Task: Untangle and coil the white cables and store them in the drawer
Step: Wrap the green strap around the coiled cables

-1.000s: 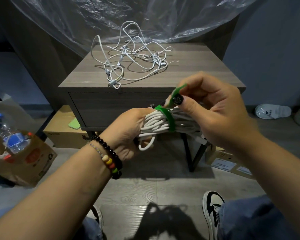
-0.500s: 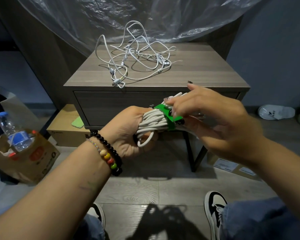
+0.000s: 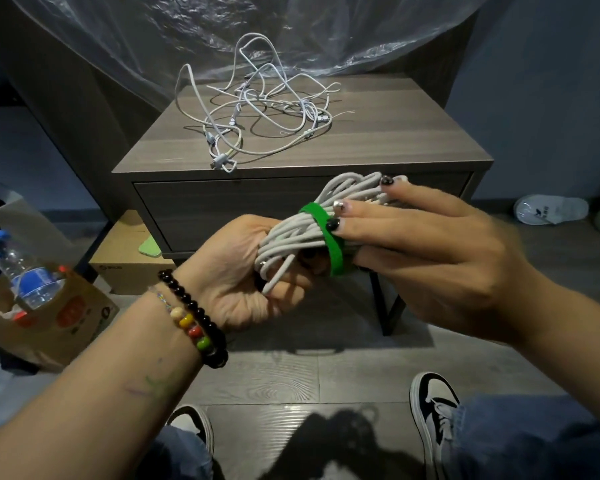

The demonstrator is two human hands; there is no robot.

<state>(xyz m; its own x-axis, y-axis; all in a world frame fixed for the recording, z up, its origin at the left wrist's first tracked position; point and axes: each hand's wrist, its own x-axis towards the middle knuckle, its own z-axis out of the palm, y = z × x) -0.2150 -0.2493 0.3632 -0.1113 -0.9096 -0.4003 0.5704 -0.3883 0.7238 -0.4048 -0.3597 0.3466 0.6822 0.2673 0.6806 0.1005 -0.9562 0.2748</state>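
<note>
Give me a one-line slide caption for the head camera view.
Both hands, left and right, hold a coiled white cable bound by a green strap; tangled cables wait on the nightstand.

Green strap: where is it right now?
In the head view, centre frame, the green strap wraps the coiled cable, between the left hand and right hand, before the nightstand drawer.

dim, bluish | shadows on floor | wide-angle bending at edges

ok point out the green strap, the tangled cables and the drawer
green strap (image 3: 321,220), head view, band across the bundle's top
tangled cables (image 3: 257,109), head view, middle of the pile
drawer (image 3: 222,209), head view, bare front panel
</note>
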